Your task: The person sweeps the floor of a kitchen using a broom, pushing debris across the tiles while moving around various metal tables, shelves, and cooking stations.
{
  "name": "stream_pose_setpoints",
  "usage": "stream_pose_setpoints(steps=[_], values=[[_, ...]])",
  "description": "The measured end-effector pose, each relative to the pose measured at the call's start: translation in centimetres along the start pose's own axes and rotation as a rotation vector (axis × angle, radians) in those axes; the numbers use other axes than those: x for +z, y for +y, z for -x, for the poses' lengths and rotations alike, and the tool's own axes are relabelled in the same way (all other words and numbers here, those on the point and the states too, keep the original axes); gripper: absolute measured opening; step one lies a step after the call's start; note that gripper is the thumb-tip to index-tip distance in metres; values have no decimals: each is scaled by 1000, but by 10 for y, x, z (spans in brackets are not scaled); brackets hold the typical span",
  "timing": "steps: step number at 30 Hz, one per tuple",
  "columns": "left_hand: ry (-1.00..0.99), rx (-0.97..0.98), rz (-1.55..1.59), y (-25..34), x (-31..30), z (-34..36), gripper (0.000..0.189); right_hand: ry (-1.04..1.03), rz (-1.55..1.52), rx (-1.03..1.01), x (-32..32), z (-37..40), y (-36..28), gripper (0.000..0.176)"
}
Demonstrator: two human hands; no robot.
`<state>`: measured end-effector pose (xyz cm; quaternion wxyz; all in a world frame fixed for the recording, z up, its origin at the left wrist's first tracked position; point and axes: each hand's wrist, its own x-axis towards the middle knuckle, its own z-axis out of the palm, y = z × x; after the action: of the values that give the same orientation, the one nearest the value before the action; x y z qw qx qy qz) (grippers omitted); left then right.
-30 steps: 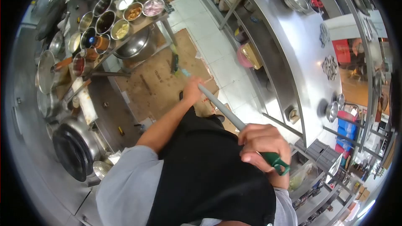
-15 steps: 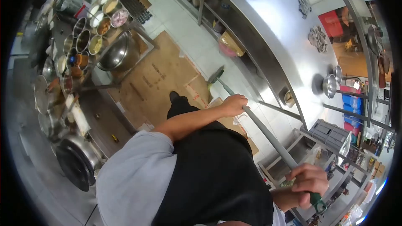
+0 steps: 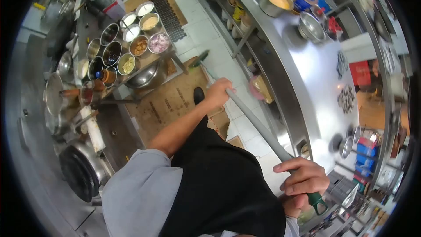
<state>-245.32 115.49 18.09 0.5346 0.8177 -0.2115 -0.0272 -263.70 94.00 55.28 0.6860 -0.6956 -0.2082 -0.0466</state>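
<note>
Diagonally, long smooth grey broom pole (image 3: 256,124)

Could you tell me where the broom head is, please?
In the head view, the broom head rests on the floor at the cardboard's far edge, right of the rack of metal bowls.

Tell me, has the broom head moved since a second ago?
Yes. The broom head swept forward along the cardboard, away from the person, ending near the bowl rack.

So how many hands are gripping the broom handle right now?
2. The left hand grips the broom handle midway down; the right hand holds its top end near the green cap.
</note>
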Motion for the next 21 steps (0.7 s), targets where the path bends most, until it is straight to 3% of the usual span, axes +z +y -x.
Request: stream_pose_setpoints(steps=[2, 5, 7, 9, 10, 12, 13, 14, 15, 18, 21], values=[[178, 26, 3, -35, -36, -49, 21, -149, -27, -33, -3, -67, 29, 40], [325, -59, -234, -95, -96, -124, 21, -63, 29, -45, 22, -162, 111, 31], [472, -189, -282, -167, -100, -161, 22, -43, 174, 46, 43, -226, 185, 22], [414, -336, -169, -214, -92, -179, 25, -45, 206, 137, 54, -266, 215, 17], [290, -413, -33, -223, -86, -182, 26, -50, 224, 158, 57, -280, 214, 16], [90, -349, 80, -210, -72, -185, 28, -65, 287, 197, 49, -302, 194, 17], [19, -204, 63, -187, -63, -187, 27, 2, 235, 227, 44, -306, 180, 20], [-37, -174, 2, -164, -57, -191, 27, -11, 228, 218, 33, -314, 163, 11], [-88, -143, -60, -140, -56, -196, 26, 24, 177, 192, 26, -319, 149, 20], [89, 29, -12, -87, -73, -222, 27, 54, 184, 119, 11, -343, 105, 39], [-124, -39, -24, -69, -110, -252, 25, 48, 142, 24, 4, -361, 93, 57]])
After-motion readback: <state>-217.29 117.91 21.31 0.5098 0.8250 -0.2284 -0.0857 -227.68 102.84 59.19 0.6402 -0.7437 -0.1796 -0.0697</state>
